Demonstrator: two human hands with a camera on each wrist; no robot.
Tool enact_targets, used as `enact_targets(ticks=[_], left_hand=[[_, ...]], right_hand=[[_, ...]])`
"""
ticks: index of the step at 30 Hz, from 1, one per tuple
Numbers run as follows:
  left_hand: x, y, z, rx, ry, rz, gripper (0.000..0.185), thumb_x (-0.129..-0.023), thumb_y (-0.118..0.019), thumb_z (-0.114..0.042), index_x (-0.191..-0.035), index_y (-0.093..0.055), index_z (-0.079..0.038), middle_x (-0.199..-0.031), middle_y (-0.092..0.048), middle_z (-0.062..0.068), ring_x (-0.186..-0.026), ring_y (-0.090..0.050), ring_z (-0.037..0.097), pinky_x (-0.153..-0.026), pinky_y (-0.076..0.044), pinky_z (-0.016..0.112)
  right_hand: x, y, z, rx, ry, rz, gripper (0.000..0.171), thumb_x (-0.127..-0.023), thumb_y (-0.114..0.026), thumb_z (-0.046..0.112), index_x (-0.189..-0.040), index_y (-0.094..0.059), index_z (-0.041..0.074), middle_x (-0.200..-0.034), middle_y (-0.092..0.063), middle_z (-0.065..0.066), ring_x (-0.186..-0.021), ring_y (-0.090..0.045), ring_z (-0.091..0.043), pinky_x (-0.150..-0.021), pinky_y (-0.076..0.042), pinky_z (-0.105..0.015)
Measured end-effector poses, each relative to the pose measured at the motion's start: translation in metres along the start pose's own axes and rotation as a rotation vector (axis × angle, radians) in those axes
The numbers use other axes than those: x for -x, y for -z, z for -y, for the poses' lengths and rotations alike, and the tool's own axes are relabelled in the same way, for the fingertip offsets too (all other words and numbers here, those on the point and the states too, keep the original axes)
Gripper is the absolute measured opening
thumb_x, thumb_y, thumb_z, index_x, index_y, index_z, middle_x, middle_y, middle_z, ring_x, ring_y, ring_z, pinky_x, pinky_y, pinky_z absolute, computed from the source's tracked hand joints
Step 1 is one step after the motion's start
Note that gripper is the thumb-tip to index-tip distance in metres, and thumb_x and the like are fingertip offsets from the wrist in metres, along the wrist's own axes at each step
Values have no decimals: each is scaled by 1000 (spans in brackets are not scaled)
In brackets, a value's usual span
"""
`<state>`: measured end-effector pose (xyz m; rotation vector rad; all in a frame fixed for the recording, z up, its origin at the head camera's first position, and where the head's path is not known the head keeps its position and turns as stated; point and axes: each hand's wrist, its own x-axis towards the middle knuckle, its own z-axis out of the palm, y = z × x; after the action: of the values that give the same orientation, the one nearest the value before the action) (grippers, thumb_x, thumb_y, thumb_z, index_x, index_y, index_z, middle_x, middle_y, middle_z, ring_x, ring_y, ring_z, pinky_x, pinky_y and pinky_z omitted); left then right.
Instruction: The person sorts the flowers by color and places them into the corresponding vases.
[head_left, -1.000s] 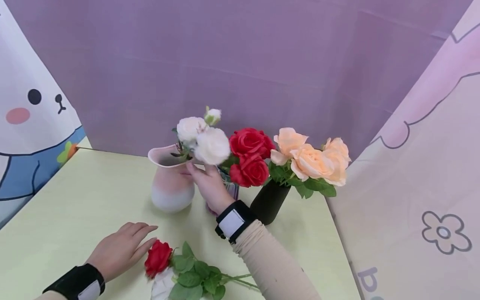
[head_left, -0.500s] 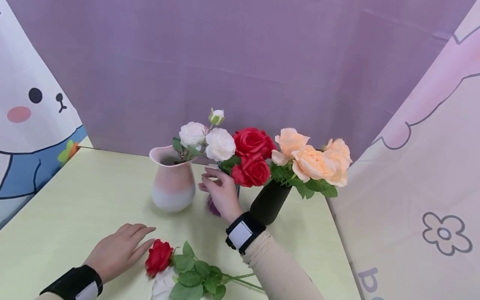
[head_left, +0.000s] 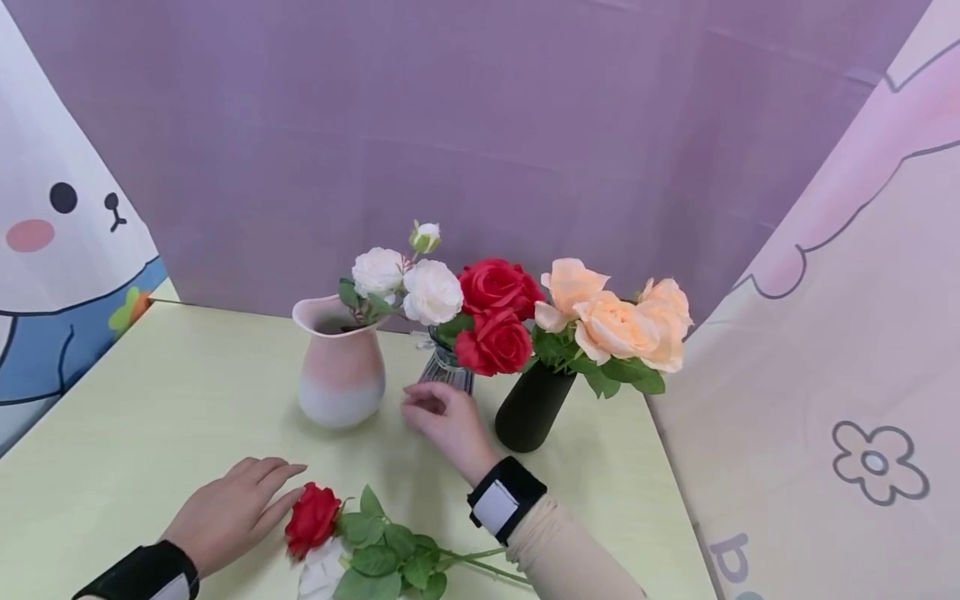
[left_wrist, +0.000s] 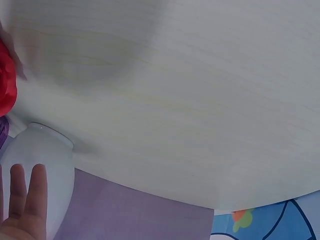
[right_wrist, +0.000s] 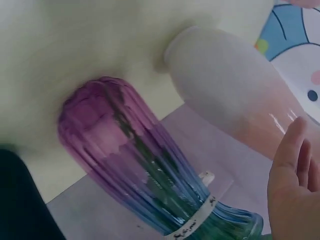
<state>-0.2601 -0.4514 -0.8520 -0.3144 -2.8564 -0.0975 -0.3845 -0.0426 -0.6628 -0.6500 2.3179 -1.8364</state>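
Right hand (head_left: 447,419) relaxed, empty, centre frame beside ribbed glass vase (head_left: 447,372); left hand (head_left: 228,510) flat by loose red rose (head_left: 312,517). Grip stem low.

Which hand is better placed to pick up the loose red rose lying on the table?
Probably the left hand: it rests flat on the table with its fingertips beside the red rose. The right hand hovers farther back, by the ribbed glass vase.
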Motion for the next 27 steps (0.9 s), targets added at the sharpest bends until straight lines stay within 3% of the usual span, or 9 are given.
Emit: enact_targets(ticks=[3,6,9,12,16,20,23,24,27], left_hand=[[1,49,-26,-30,-23,-8,60,-85,-52,-77,-140,-41,-55,-129,-54,-19,-118,-51,10,-82,-56,39],[1,119,-60,24,-48,44,57,-91,-51,-68,-142,-49,-42,-129,-58,-12,-119,-53,12,-89,-56,31],[1,150,-76,57,-47,106,60,-93,-43,-71,-142,-50,-37,-130,-60,-7,-117,-55,17,-93,-56,37],[8,108,-57,38,-19,109,59,-91,-46,-72,-142,-48,-42,-129,-58,-10,-117,-53,14,-87,-58,37],[24,9,-11,-18,13,56,58,-86,-47,-79,-140,-35,-60,-127,-52,-22,-116,-49,8,-82,-57,44],[33,-37,10,5,5,33,62,-84,-44,-82,-141,-28,-63,-131,-49,-23,-120,-49,12,-84,-55,57],[32,-14,-1,-12,-9,40,62,-85,-43,-82,-141,-29,-62,-131,-50,-23,-119,-50,11,-80,-56,53],[33,-11,0,26,-41,57,61,-89,-41,-78,-145,-31,-56,-133,-51,-20,-121,-50,12,-86,-56,51],[24,86,-49,36,-58,141,59,-93,-43,-72,-143,-47,-42,-129,-58,-9,-116,-56,17,-83,-58,47]], right_hand=[[14,-3,-14,100,21,31,34,-85,-75,47,-117,-68,37,-110,-71,6,-94,-67,-20,-68,-58,-30],[28,-9,-35,185,12,65,34,-85,-73,53,-116,-66,41,-108,-71,9,-91,-67,-13,-66,-58,-28],[40,-14,-57,232,-22,103,35,-84,-71,58,-115,-65,44,-106,-71,14,-90,-67,-9,-67,-57,-27],[50,-18,-80,289,-37,124,33,-83,-70,61,-112,-66,45,-103,-69,21,-87,-67,-5,-65,-56,-25],[63,-25,-109,410,-25,155,27,-81,-71,63,-103,-67,48,-94,-68,25,-78,-65,1,-59,-53,-22],[76,-31,-134,527,2,183,24,-81,-70,65,-99,-66,50,-89,-68,23,-71,-61,4,-60,-50,-20],[85,-33,-152,549,-15,197,24,-79,-71,65,-98,-66,51,-88,-69,22,-70,-60,3,-62,-49,-21],[88,-34,-157,548,-20,200,24,-79,-71,65,-97,-66,50,-88,-68,23,-70,-60,3,-63,-49,-21],[96,-36,-174,543,-43,213,26,-78,-71,67,-96,-67,50,-86,-67,25,-70,-60,3,-63,-49,-21]])
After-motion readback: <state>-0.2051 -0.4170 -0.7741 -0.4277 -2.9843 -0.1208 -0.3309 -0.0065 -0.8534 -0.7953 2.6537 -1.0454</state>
